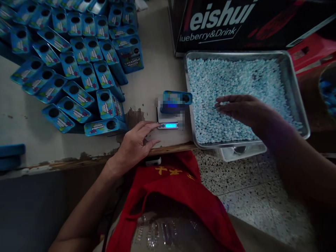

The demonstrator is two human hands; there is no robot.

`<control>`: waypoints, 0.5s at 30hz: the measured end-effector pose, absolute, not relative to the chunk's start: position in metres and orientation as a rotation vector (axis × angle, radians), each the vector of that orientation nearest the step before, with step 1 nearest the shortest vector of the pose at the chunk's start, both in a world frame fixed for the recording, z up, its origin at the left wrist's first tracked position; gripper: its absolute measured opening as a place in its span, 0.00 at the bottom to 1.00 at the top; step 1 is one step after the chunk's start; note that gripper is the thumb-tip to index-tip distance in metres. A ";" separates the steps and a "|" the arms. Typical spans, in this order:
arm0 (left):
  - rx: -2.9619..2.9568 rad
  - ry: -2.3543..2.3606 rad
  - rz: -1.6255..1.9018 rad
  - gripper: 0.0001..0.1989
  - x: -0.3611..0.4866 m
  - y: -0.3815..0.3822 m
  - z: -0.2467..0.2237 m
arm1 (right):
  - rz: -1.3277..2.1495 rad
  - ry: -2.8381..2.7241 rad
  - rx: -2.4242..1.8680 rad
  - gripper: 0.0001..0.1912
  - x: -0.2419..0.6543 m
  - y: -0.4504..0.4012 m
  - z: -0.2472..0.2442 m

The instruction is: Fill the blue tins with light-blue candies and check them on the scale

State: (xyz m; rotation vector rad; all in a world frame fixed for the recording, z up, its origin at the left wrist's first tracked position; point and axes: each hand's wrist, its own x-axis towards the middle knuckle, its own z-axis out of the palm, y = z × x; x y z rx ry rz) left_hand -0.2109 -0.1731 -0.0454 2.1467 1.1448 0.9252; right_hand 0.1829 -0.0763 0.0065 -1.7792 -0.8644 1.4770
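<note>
A small digital scale (168,119) with a lit blue display sits near the table edge, and a blue candy tin (175,101) stands on it; part of both is pixelated. My left hand (135,145) rests beside the scale, fingers stretched and thumb apart, its fingertips at the scale's front left corner by the buttons. Over a metal tray (237,54) full of small pale-blue and white candies (217,77) hovers my right hand (238,108). Its fingertips are pinched together, with what looks like a pale candy between them.
Many blue tins (89,77) with round dark openings crowd the table's left side. Behind the tray stands a black printed box (225,24), with a red plastic object (315,52) at its right. A white container (244,152) shows below the tray. The table's wooden edge (168,148) is worn.
</note>
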 end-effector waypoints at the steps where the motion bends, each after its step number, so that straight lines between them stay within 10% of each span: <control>1: 2.157 1.144 0.914 0.23 -0.208 -0.173 -0.044 | 1.509 -0.872 -1.743 0.14 0.184 -0.078 0.004; 15: 2.229 1.242 0.938 0.20 -0.207 -0.173 -0.028 | 1.404 -1.766 -1.342 0.06 0.101 -0.055 0.054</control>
